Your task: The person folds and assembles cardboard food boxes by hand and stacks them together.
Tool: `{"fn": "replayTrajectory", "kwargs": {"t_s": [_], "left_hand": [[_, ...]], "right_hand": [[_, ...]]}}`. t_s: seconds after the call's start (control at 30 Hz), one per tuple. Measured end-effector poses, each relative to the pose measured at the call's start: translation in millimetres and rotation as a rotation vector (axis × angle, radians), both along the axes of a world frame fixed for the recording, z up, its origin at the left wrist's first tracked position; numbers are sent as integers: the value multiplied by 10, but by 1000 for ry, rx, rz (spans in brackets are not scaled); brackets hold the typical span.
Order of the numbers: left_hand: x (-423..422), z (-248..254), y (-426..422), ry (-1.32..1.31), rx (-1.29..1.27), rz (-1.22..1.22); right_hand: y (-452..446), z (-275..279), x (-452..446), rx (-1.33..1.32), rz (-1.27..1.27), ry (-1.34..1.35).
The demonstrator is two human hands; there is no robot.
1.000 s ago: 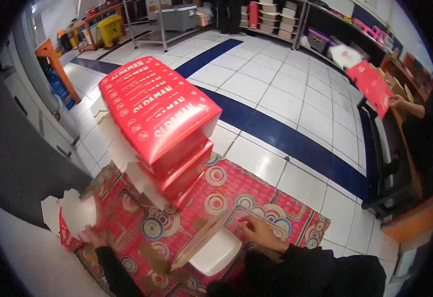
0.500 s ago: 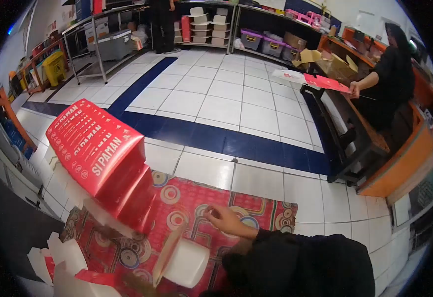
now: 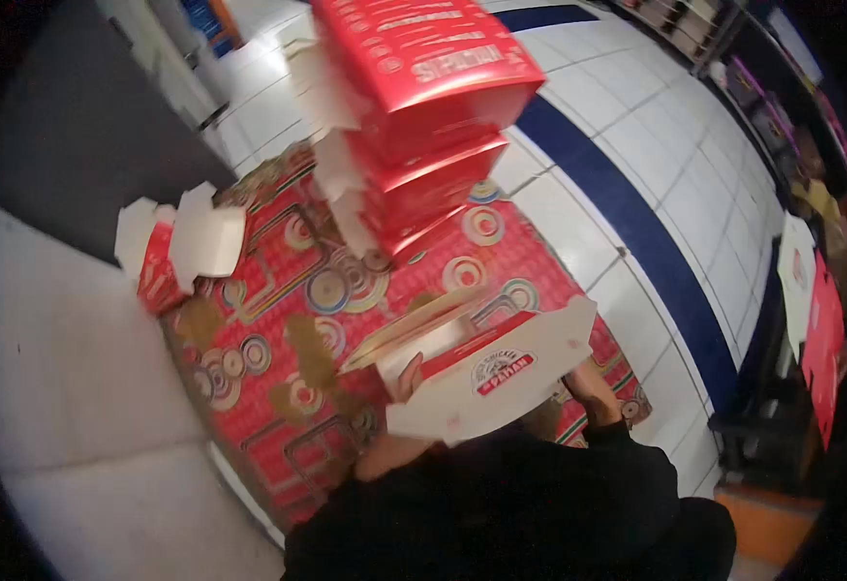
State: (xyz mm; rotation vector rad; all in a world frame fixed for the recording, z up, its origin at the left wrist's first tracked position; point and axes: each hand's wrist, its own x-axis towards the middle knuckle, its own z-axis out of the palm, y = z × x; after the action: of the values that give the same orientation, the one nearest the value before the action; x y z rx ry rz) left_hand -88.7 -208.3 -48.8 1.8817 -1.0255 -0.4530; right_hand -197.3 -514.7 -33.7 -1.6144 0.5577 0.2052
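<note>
A white and red cardboard food box [image 3: 486,382], its flaps raised and a round logo on the near flap, is held low in front of me over the patterned mat. My left hand [image 3: 404,397] grips its left side, fingers curled over the edge. My right hand [image 3: 593,392] is at the box's right end, its fingers partly hidden behind the flap. Just beyond stands a stack of red folded boxes [image 3: 443,97], with white sides showing at the left.
Another box [image 3: 167,257], red and white with open flaps, lies at the mat's left edge beside a dark grey panel [image 3: 84,126]. The red patterned mat [image 3: 278,436] covers white tiles with a blue stripe [image 3: 636,223]. Flat red and white card sheets [image 3: 820,339] appear at the right.
My view has swung so the stack now sits ahead instead of left. Earlier the box was low on the mat with one hand apart from it; now both hands are on it.
</note>
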Motion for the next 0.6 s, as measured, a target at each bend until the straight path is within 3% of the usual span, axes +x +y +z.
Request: {"fn": "replayTrajectory", "kwargs": {"t_s": [0.07,0.1,0.17,0.2,0.23,0.33,0.4,0.47,0.6], "left_hand": [[-159,200,-71,-71,68,287],[-185,327,-83,-68,75,300],[-166,472,-102,727,33,617],[-139,412,-67,550,131,686],[-93,356,-26,549,132,692],[12,145,120,56,210,747],[24,-177,213,128,180,769],[41,-235,250,198,145,788],[10,-196,217,358,30,770]], "right_hand": [[143,162,138,-115,-90,-1],[207,101,200,-108,-76,2],[333,-66,362,-11,-121,-40],[419,-47,476,-96,-93,-159],[484,32,586,-93,-88,-160],[641,154,872,-56,-30,-128],[740,206,979,-93,-8,-138],[818,196,1039,-249,7,-180],[826,15,997,-256,-57,-196]]}}
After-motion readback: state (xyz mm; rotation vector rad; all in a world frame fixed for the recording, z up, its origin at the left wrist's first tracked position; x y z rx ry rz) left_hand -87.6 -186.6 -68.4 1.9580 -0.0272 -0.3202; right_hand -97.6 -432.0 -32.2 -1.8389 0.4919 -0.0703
